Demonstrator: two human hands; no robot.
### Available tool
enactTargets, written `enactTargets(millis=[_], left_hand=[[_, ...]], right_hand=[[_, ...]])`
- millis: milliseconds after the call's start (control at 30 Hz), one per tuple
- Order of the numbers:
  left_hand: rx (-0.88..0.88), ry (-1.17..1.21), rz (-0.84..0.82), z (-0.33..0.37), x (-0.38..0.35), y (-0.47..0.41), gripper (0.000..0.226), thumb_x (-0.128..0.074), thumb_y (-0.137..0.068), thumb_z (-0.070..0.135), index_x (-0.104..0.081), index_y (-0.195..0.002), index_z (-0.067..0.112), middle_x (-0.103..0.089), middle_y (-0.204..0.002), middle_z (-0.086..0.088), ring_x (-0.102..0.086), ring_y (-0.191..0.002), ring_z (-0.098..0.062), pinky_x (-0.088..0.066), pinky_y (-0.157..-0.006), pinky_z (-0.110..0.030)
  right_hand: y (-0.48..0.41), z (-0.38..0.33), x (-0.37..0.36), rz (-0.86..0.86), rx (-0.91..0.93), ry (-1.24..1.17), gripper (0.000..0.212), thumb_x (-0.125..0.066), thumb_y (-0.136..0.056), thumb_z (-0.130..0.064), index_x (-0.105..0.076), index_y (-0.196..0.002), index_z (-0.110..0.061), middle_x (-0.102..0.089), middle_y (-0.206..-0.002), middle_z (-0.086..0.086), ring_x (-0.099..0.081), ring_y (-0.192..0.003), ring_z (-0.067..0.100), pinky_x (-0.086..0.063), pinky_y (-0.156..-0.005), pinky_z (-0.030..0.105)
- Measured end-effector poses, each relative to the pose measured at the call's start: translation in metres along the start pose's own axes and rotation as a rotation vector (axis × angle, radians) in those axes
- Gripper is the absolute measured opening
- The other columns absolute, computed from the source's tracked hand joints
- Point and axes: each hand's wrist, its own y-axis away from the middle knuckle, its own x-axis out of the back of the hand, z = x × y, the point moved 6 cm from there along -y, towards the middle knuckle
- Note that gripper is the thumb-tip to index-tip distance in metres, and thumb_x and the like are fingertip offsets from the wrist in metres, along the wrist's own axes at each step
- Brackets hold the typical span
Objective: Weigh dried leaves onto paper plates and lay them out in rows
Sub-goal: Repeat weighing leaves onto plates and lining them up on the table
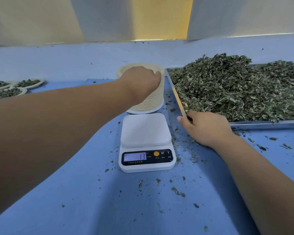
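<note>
Now, L hand atop plate stack.

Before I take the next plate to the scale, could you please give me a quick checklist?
1. Scale platform bare: ok, nothing lies on it.
2. Display at zero: not ok, it reads minus 13, perhaps a plate's tare.
3. Left hand on the plate stack: ok, it rests on top.
4. Its grip holds one plate only: cannot tell, the fingers are hidden.
5. Right hand steadies the tray: ok, it grips the near left corner.
6. Dried leaves in supply: ok, heaped in the tray.
</note>
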Motion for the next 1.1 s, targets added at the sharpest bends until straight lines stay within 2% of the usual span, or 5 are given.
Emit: enactTargets(millis=[200, 400, 700, 967, 1100], left_hand=[[0.082, 0.073, 0.094, -0.004, 0.001, 0.002, 0.105, -0.064, -0.085, -0.001, 0.005, -0.161, 0.018, -0.036, -0.077, -0.004, -0.037, -0.060, -0.023, -0.022, -0.048, -0.034], [0.290, 0.166, 0.298, -0.023, -0.003, 0.007, 0.078, -0.059, -0.073, -0.009, -0.030, -0.143, 0.009, -0.040, -0.080, -0.005, -0.041, -0.070, -0.030, -0.026, -0.058, -0.037], [0.462, 0.472, 0.462, -0.054, -0.010, 0.019, 0.027, -0.050, -0.072, -0.007, -0.047, -0.090, 0.011, -0.049, -0.085, -0.009, -0.041, -0.079, -0.031, -0.028, -0.066, -0.038], [0.358, 0.899, 0.889, -0.027, -0.022, 0.071, 0.022, -0.049, -0.069, -0.009, -0.063, -0.081, 0.003, -0.064, -0.099, -0.011, -0.058, -0.095, -0.033, -0.044, -0.077, -0.038], [0.393, 1.031, 0.938, -0.015, -0.030, 0.102, 0.016, -0.055, -0.069, -0.009, -0.064, -0.078, 0.001, -0.063, -0.105, -0.012, -0.058, -0.097, -0.025, -0.042, -0.070, -0.030]], right_hand=[[0.000, 0.000, -0.001, 0.008, 0.000, -0.001, 0.057, -0.023, -0.099, -0.069, -0.055, -0.085, -0.023, -0.058, -0.064, -0.004, -0.055, -0.058, 0.017, -0.034, -0.051, 0.027], [0.000, 0.000, -0.001, 0.020, -0.003, 0.005, 0.056, -0.024, -0.100, -0.068, -0.053, -0.080, -0.023, -0.057, -0.062, -0.004, -0.055, -0.055, 0.017, -0.035, -0.051, 0.026], [-0.001, -0.001, 0.000, 0.017, -0.015, 0.004, 0.054, -0.025, -0.099, -0.068, -0.048, -0.076, -0.025, -0.056, -0.061, -0.004, -0.054, -0.054, 0.017, -0.039, -0.051, 0.027], [0.000, -0.001, 0.000, 0.038, -0.018, -0.011, 0.055, -0.026, -0.098, -0.067, -0.049, -0.074, -0.023, -0.058, -0.061, -0.004, -0.056, -0.056, 0.019, -0.039, -0.053, 0.027], [0.000, -0.002, 0.001, 0.056, -0.006, -0.021, 0.056, -0.027, -0.099, -0.067, -0.047, -0.072, -0.022, -0.056, -0.058, -0.003, -0.055, -0.053, 0.019, -0.039, -0.052, 0.027]])
